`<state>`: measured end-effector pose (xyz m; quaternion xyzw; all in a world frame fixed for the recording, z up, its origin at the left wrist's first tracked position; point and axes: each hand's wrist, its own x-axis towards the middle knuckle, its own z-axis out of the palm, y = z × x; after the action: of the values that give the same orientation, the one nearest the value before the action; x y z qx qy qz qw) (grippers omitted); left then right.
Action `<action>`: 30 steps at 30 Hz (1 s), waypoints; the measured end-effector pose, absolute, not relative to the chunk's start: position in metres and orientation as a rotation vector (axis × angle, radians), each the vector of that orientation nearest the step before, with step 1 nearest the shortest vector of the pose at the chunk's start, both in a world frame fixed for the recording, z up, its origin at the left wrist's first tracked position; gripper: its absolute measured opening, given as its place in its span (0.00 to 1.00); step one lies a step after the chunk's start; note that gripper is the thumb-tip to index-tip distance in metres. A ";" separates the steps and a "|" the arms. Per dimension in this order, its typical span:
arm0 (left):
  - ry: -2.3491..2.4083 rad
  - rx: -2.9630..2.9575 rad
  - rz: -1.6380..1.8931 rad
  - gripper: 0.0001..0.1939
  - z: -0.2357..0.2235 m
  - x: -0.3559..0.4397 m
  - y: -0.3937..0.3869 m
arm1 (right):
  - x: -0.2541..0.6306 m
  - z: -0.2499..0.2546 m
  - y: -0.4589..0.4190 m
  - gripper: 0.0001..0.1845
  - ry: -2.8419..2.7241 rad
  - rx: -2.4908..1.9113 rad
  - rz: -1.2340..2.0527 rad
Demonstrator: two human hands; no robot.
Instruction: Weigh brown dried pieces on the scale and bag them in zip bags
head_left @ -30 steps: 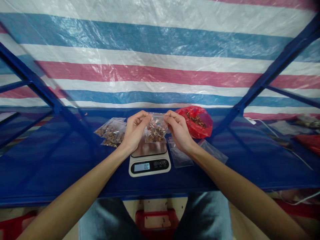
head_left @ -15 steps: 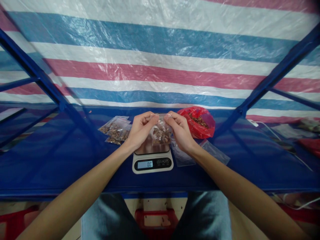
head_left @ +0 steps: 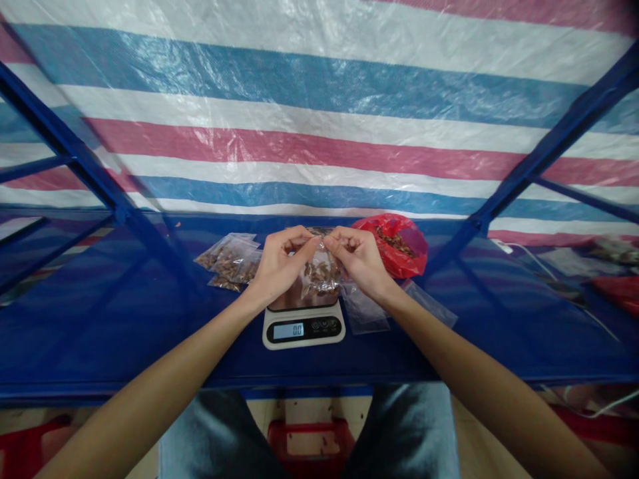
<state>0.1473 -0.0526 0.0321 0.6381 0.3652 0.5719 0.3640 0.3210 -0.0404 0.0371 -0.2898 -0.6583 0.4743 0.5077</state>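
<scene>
nearest, 2 legs in jeans [head_left: 404, 426] show below the edge of a blue table [head_left: 124, 332], with a red tub or stool [head_left: 344, 439] between them. on the table, a small white scale [head_left: 303, 340] faces the person, its screen [head_left: 289, 330] reading 0.0. 2 clear bags [head_left: 367, 313] lie flat just right of it, partly under the right hand and forearm.

above the scale's metal plate [head_left: 284, 299], a clear bag of dried brown bits [head_left: 322, 276] hangs from both hands. the left hand [head_left: 282, 259] has thumb and forefinger clamped on the bag's upper edge toward its left; the right hand [head_left: 364, 259] pinches the same edge toward its right. the 2 pinches sit close together, almost meeting at the middle, and the bag's filled part hangs below the fingertips, between the hands. whether its bottom touches the plate, i cannot tell.

left of the left hand, filled bags [head_left: 229, 259] lie overlapped in a pile. behind the right hand, an open red bag [head_left: 397, 249] holds more brown bits. farther back, blue posts [head_left: 486, 216] slant up on both sides before a striped sheet [head_left: 319, 153].
</scene>
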 end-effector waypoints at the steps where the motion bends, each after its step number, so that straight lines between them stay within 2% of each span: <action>1: 0.945 1.644 1.477 0.18 0.033 0.147 -0.053 | 0.322 0.038 -0.039 0.28 -1.597 -0.696 1.134; 11: 0.908 1.545 1.522 0.16 0.033 0.138 -0.042 | 0.330 0.044 -0.024 0.23 -1.664 -0.694 1.136; 16: 0.988 1.272 1.880 0.16 0.048 0.089 -0.031 | 0.379 0.053 -0.002 0.23 -1.398 -0.782 0.941; 19: 1.184 1.272 1.718 0.23 0.054 0.038 -0.039 | 0.445 0.047 0.018 0.23 -1.517 -1.006 0.793; 23: 1.401 1.281 1.563 0.25 0.042 -0.015 -0.048 | 0.519 0.023 0.035 0.22 -1.939 -1.246 0.574; 26: 1.580 1.367 1.463 0.25 0.025 -0.031 -0.040 | 0.536 0.011 0.039 0.23 -2.224 -1.206 0.656; 30: 1.787 1.526 1.304 0.20 0.009 -0.036 -0.017 | 0.523 0.011 0.040 0.23 -2.461 -1.227 0.637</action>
<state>-0.0361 -0.0173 0.0091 0.5532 0.6480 0.4727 0.2250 0.5234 0.0400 0.0114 -0.4292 -0.8608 0.2229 0.1586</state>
